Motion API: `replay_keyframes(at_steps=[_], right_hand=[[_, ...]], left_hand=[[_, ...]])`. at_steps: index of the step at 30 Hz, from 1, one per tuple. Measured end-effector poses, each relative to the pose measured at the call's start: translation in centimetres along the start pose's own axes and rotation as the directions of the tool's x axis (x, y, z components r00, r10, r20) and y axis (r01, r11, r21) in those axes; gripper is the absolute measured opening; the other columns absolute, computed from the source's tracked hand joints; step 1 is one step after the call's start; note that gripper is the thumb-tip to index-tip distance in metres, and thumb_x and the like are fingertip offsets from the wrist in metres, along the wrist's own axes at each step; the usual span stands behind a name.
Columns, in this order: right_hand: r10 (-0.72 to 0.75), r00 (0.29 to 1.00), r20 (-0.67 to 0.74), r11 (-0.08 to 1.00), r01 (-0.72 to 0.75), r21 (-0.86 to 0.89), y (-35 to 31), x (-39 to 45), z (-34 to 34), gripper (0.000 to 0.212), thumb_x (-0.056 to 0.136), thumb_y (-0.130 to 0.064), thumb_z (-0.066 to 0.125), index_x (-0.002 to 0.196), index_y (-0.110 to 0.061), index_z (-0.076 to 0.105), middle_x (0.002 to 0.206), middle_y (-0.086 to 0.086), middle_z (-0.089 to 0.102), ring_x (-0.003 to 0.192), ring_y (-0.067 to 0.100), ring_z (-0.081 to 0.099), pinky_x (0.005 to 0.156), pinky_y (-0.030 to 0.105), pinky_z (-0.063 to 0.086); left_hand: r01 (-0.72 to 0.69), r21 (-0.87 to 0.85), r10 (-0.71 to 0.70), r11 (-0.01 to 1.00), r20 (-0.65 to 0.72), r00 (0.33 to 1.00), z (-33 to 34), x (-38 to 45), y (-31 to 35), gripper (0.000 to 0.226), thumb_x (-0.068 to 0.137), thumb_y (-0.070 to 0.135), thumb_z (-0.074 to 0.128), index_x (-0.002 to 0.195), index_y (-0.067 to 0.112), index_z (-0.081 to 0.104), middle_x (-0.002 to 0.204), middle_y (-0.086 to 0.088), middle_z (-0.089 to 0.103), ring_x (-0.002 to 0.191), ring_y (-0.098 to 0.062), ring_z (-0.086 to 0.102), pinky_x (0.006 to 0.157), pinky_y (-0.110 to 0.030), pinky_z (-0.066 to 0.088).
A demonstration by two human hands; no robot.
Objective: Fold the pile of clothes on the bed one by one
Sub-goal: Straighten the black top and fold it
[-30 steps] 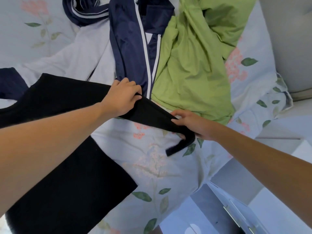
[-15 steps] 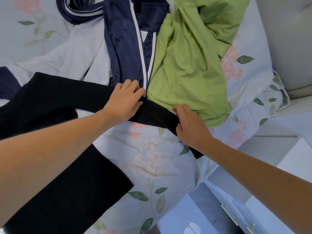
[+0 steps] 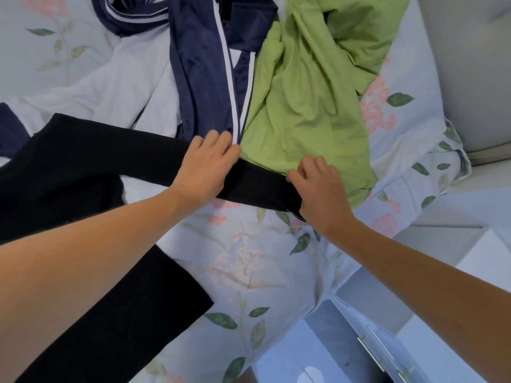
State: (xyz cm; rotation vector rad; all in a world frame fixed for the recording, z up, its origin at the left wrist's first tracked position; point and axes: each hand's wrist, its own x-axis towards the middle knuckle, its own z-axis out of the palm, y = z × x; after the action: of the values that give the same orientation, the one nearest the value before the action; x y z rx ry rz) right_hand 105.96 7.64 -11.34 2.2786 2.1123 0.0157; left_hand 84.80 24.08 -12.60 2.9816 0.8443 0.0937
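My left hand [image 3: 206, 167] lies on the long black knit garment [image 3: 83, 167] spread across the floral bed sheet [image 3: 249, 272], fingers straight and relaxed, pressing flat on the narrow sleeve-like strip [image 3: 257, 186] that runs out from the garment's wide body. My right hand [image 3: 320, 192] sits at the far end of that strip, its fingers [image 3: 307, 168] loosely bent over the upper edge near the cuff; I cannot tell whether they pinch the cloth or only press it down. What matters for the next move is how the strip lies: its long axis runs from beneath my left fingers across to my right fingers, slanting slightly toward me at the right end, while the body of the garment spreads away to the left of my left hand and back under my left forearm. So the free end is nearer my right hand, and I judge that folding it means carrying the cuff leftward over my left fingers, which serve as the crease line. Just beyond my fingertips, the crumpled green shirt [image 3: 309, 106] and the navy jacket with white stripes [image 3: 204, 78] touch the strip's far edge, so the cuff could snag them when lifted.
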Motion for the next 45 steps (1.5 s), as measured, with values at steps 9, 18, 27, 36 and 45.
replay_keyframes(at_steps=[9, 18, 27, 36, 45], right_hand=[[-0.091, 0.978, 0.187, 0.994, 0.077, 0.082, -2.2, -3.1, 2.1, 0.059, 0.105, -0.028, 0.041, 0.162, -0.014, 0.032, 0.162, 0.012, 0.038, 0.144, 0.030, 0.041, 0.120, 0.045, 0.033], [-0.197, 0.972, 0.130, 0.950, 0.156, 0.269, -14.7, 2.1, -0.7, 0.067, 0.105, -0.035, 0.043, 0.165, -0.015, 0.020, 0.172, 0.010, 0.020, 0.159, 0.028, 0.020, 0.128, 0.049, 0.021], [-0.391, 0.918, 0.065, 0.868, 0.345, 0.357, -36.3, 10.6, -2.0, 0.070, 0.104, -0.033, 0.050, 0.166, -0.017, 0.020, 0.172, 0.009, 0.020, 0.159, 0.027, 0.019, 0.129, 0.047, 0.019], [-0.719, 0.687, 0.106, 0.668, 0.641, 0.377, -52.5, 11.0, -2.5, 0.071, 0.102, -0.027, 0.057, 0.164, -0.016, 0.026, 0.171, 0.009, 0.025, 0.158, 0.029, 0.021, 0.127, 0.045, 0.026], [-0.832, 0.492, 0.257, 0.554, 0.715, 0.426, -60.5, 12.3, -3.3, 0.067, 0.098, -0.024, 0.065, 0.159, -0.026, 0.038, 0.166, -0.003, 0.033, 0.155, 0.023, 0.020, 0.117, 0.049, 0.038]], left_hand=[[0.009, -0.093, 0.012, 0.996, 0.220, 0.975, 2.1, -5.3, 1.1, 0.065, 0.102, 0.052, 0.034, 0.160, 0.021, 0.035, 0.161, -0.012, 0.038, 0.152, -0.032, 0.030, 0.125, -0.050, 0.023], [0.328, -0.137, -0.304, 0.935, 0.171, 0.937, -0.8, -15.2, -4.4, 0.070, 0.106, 0.056, 0.030, 0.166, 0.029, 0.009, 0.174, -0.007, 0.007, 0.161, -0.027, 0.003, 0.129, -0.051, 0.010], [0.685, -0.058, -0.668, 0.727, 0.170, 0.724, -3.9, -33.2, -14.8, 0.069, 0.104, 0.051, 0.031, 0.165, 0.025, 0.016, 0.172, -0.008, 0.015, 0.160, -0.029, 0.009, 0.129, -0.052, 0.013], [0.971, -0.210, -0.940, 0.113, 0.295, 0.173, -5.6, -46.1, -19.8, 0.080, 0.093, 0.051, 0.063, 0.154, 0.013, 0.029, 0.150, -0.017, 0.036, 0.137, -0.037, 0.036, 0.101, -0.053, 0.045], [0.790, -0.532, -0.596, -0.304, 0.754, 0.278, -6.8, -51.3, -21.7, 0.025, 0.098, 0.026, 0.068, 0.119, 0.013, 0.065, 0.108, -0.008, 0.072, 0.101, -0.026, 0.070, 0.095, -0.043, 0.057]])
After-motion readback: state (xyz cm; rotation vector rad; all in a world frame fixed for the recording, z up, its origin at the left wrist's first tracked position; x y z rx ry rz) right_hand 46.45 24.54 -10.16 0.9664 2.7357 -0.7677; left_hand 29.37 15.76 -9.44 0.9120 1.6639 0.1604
